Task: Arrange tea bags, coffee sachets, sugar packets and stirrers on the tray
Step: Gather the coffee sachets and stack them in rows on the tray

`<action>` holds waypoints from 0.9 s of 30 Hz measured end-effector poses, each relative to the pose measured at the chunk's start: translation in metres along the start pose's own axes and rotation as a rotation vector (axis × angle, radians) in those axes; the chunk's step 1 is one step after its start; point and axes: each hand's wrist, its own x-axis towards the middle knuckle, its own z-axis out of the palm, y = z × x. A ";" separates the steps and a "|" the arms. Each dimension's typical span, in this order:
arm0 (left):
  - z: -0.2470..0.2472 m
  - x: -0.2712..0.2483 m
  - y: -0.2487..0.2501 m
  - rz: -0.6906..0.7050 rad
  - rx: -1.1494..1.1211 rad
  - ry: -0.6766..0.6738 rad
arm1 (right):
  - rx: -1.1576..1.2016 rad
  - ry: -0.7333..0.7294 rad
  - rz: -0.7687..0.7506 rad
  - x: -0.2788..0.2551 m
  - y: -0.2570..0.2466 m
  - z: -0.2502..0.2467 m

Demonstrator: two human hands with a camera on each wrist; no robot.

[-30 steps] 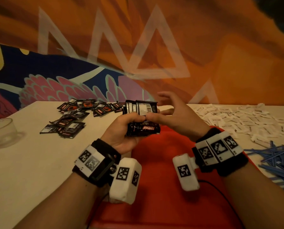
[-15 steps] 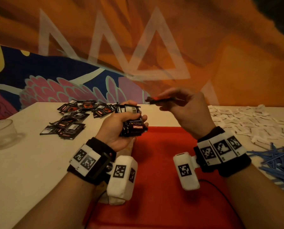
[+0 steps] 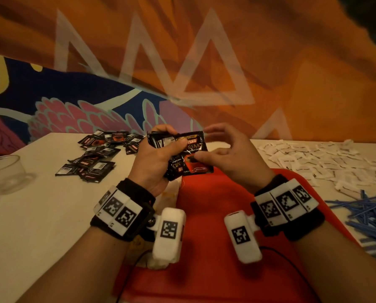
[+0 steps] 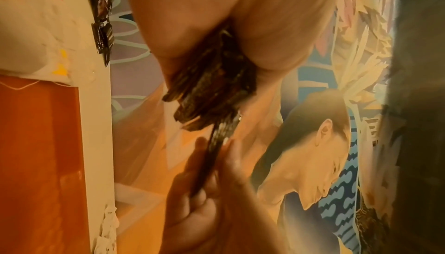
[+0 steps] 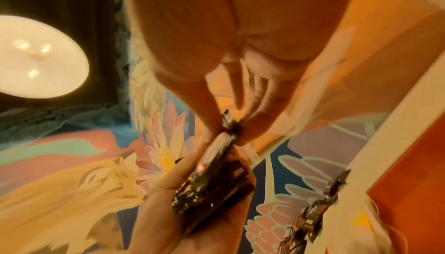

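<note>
Right hand (image 3: 233, 158) now lowered, pinching a sachet (image 3: 193, 157) onto the stack (image 3: 160, 142) gripped in left hand (image 3: 154, 158), black glossy packets with red print, over red tray (image 3: 215, 270)

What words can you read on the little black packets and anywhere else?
"PIKO" on the front coffee sachet held by the left hand and touched by the right hand.
"REMO" below it, its start hidden by the thumb.
Small print and upside-down letters lower on that sachet: too blurred to read.
Loose coffee sachets on the table: too small to read.
White sugar packets: print too small to read.
</note>
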 end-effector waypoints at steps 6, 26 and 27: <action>-0.010 0.007 0.004 -0.105 -0.133 -0.017 | -0.014 0.002 0.167 0.008 0.007 -0.001; -0.053 0.024 0.011 -0.249 -0.389 0.126 | -0.659 -0.145 0.701 0.094 0.077 0.028; -0.052 0.024 0.011 -0.247 -0.388 0.127 | -0.641 -0.148 0.697 0.094 0.077 0.028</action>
